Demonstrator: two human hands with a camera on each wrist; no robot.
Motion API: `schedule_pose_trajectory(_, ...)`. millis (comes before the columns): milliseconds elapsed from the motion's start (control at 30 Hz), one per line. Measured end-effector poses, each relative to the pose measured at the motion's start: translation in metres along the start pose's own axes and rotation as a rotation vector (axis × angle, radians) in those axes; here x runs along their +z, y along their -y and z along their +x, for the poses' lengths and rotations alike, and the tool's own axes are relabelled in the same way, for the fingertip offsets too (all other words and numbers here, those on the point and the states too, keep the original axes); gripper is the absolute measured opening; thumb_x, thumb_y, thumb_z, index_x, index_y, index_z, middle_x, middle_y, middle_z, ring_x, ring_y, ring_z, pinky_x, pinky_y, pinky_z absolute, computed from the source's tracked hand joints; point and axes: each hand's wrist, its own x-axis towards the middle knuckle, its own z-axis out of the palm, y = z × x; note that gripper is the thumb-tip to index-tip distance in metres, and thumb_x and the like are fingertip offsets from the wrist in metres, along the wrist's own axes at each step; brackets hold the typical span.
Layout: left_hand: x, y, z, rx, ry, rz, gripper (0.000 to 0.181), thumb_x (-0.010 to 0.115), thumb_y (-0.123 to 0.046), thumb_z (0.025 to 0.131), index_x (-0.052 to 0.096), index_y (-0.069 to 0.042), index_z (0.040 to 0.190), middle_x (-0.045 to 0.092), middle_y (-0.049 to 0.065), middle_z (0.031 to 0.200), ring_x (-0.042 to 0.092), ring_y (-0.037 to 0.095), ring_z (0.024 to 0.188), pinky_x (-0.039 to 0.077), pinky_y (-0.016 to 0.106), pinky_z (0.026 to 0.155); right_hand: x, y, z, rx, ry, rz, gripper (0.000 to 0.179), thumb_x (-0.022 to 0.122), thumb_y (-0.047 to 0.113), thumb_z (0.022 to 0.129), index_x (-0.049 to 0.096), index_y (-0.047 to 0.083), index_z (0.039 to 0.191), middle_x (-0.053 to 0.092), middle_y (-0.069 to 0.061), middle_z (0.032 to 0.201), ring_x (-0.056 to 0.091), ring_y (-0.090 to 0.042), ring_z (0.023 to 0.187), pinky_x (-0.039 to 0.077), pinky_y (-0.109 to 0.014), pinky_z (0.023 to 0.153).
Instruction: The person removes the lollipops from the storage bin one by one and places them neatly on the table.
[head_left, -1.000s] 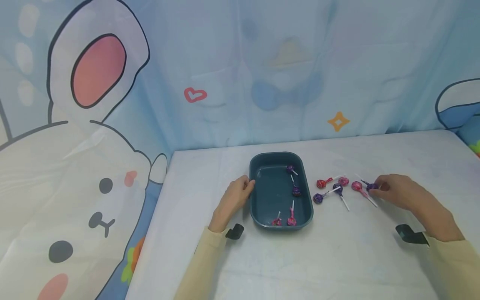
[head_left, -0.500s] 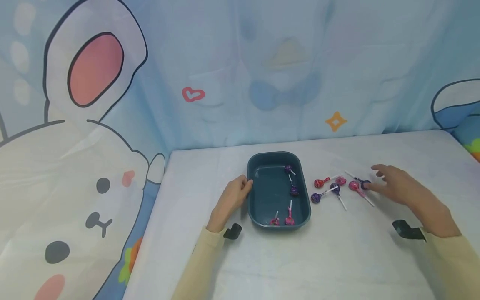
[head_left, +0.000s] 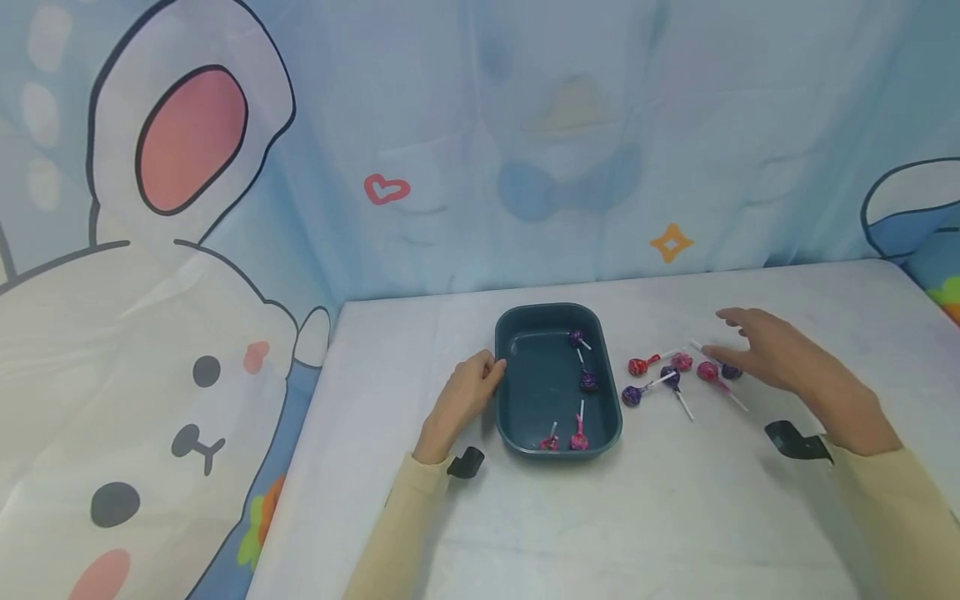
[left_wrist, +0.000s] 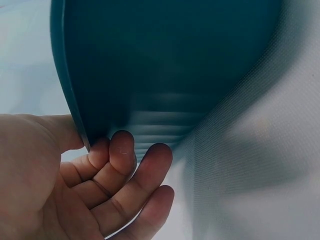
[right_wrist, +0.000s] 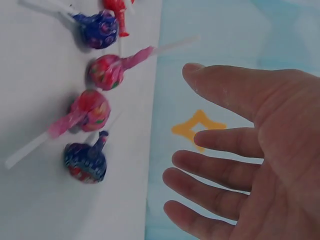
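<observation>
My left hand (head_left: 463, 400) pinches the left rim of a dark teal plastic tray (head_left: 510, 417); in the left wrist view the thumb lies inside that rim and the fingers (left_wrist: 160, 160) curl against the outer wall. Purple lollipops (head_left: 588, 381) and pink-red lollipops (head_left: 579, 440) lie inside the tray along its right and near sides. My right hand (head_left: 780, 354) hovers over the loose lollipops with fingers spread, holding nothing. Below it are a pink lollipop (right_wrist: 92, 110) and a dark blue-purple lollipop (right_wrist: 86, 162), partly hidden by the hand in the head view.
More lollipops lie between the tray and my right hand: a red one (head_left: 638, 367), a pink one (head_left: 682, 362) and purple ones (head_left: 632, 396), some with sticks crossing. The white table (head_left: 600, 533) ends at a blue patterned curtain (head_left: 450, 233) behind.
My right hand has let go of the purple lollipop at the right end, risen and moved left with its fingers opening. The left hand stays at the tray's rim.
</observation>
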Motion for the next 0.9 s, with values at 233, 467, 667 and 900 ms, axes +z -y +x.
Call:
schedule_pose_trajectory(233,0.000,0.000,0.001,-0.007,-0.001,0.004,0.031,0.041,-0.038,0.097,0.048,-0.012,0.082,0.048,0.000,0.065,0.044,0.012,0.055,0.036,0.024,0.050,-0.005,0.028,0.002,-0.068,0.003,-0.048,0.084,0.060,0.053,0.082,0.032,-0.005,0.135,0.039,-0.033,0.128,0.038,-0.049,0.116,0.037,-0.061,0.090)
schedule_pose_trajectory(467,0.002,0.000,0.001,-0.006,0.000,0.008,0.031,0.040,-0.038,0.098,0.048,-0.012,0.082,0.048,-0.001,0.065,0.044,0.012,0.054,0.036,0.024,0.050,-0.006,0.056,0.005,-0.117,0.012,-0.062,0.081,0.062,0.054,0.080,0.036,-0.001,0.135,0.040,-0.029,0.131,0.034,-0.047,0.122,0.032,-0.061,0.094)
schedule_pose_trajectory(667,0.001,0.000,0.001,-0.004,-0.005,0.006,0.030,0.040,-0.038,0.098,0.048,-0.013,0.082,0.049,-0.001,0.065,0.044,0.012,0.054,0.036,0.024,0.049,-0.005,0.078,0.005,-0.137,0.018,-0.082,0.076,0.065,0.048,0.081,0.038,0.001,0.134,0.039,-0.028,0.134,0.035,-0.045,0.124,0.033,-0.060,0.095)
schedule_pose_trajectory(900,0.000,0.001,0.000,-0.010,-0.008,0.010,0.030,0.040,-0.038,0.098,0.048,-0.013,0.082,0.049,-0.001,0.065,0.045,0.012,0.055,0.037,0.024,0.050,-0.001,0.102,0.006,-0.201,0.001,-0.119,0.072,0.065,0.047,0.080,0.043,0.002,0.132,0.043,-0.025,0.133,0.041,-0.042,0.121,0.037,-0.057,0.094)
